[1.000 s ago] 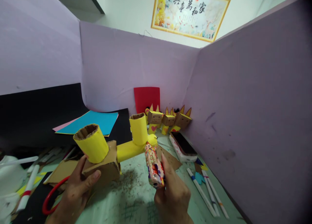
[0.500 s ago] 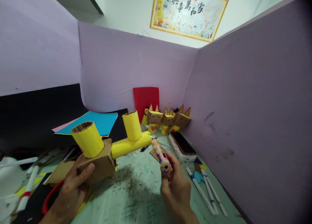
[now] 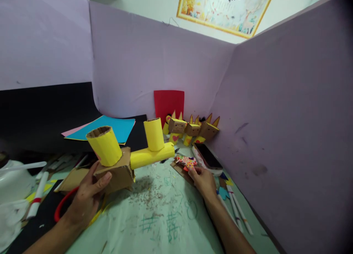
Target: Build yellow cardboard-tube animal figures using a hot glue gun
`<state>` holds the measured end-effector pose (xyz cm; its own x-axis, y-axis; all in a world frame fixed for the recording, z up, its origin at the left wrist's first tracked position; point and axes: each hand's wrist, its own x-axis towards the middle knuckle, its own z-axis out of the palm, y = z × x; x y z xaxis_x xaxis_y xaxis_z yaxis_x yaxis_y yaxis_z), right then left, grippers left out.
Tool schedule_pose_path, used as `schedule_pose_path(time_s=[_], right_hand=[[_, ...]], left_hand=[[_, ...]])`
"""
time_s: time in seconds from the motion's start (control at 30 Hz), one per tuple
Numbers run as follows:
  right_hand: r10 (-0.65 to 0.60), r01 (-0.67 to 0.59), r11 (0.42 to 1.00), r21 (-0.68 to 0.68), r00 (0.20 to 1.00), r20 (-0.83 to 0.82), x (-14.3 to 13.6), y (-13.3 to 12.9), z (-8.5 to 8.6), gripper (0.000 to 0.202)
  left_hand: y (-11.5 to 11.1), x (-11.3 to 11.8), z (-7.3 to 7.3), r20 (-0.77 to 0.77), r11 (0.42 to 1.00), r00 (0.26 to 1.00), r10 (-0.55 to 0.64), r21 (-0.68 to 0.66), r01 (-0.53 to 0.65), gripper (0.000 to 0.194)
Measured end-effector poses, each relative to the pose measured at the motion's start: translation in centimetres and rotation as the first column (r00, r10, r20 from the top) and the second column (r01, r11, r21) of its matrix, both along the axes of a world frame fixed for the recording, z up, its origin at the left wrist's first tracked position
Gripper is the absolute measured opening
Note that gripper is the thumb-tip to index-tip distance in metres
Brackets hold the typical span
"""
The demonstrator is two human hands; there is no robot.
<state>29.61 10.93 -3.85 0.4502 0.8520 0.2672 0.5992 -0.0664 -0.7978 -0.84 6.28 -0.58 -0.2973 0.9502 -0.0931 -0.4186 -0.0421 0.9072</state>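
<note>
My left hand (image 3: 89,195) is closed round a brown cardboard box (image 3: 118,177), thumb on its near side. Fixed to the box are a wide yellow tube (image 3: 106,149) and a long yellow tube (image 3: 150,158), which points right. Another yellow tube (image 3: 154,135) stands upright on the long one. My right hand (image 3: 203,182) has its fingers on a flower-patterned hot glue gun (image 3: 186,161), low over a piece of cardboard (image 3: 180,171) on the table. The hand partly hides the gun's handle.
Several cardboard-headed, horned figures (image 3: 193,129) stand at the back before a red sheet (image 3: 168,103). A phone (image 3: 208,155) lies on a white box at right, with white markers (image 3: 234,206) nearer. Blue paper (image 3: 110,127), a red ring (image 3: 59,208) and a white container (image 3: 15,180) are at left.
My right hand has moved the glue gun away from the long tube's end and down to the cardboard piece, turning it sideways. My left hand still holds the box. The view has tilted downward.
</note>
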Motion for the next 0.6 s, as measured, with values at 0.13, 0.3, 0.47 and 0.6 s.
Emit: schedule_pose_path(time_s=[0.13,0.3,0.47,0.6], right_hand=[[-0.084,0.079,0.996,0.036,0.987,0.138,0.0,-0.6,3.6,0.026],[0.296,-0.26,0.883,0.39,0.955,-0.034,-1.4,-0.3,10.0,0.042],[0.687,-0.605,0.699,0.381,0.717,-0.121,-4.6,-0.2,12.1,0.057],[0.701,-0.65,0.69,0.317,0.71,-0.07,-6.2,0.1,11.8,0.062]], left_hand=[[-0.2,0.2,0.0,0.021,0.996,0.997,-0.081,-0.022,0.081,0.057],[-0.3,0.5,-0.1,0.071,0.979,0.979,-0.192,-0.049,0.196,0.058],[-0.2,0.5,-0.3,0.114,0.963,0.96,-0.254,-0.06,0.262,0.068],[0.0,0.2,-0.8,0.099,0.957,0.957,-0.273,-0.07,0.28,0.066]])
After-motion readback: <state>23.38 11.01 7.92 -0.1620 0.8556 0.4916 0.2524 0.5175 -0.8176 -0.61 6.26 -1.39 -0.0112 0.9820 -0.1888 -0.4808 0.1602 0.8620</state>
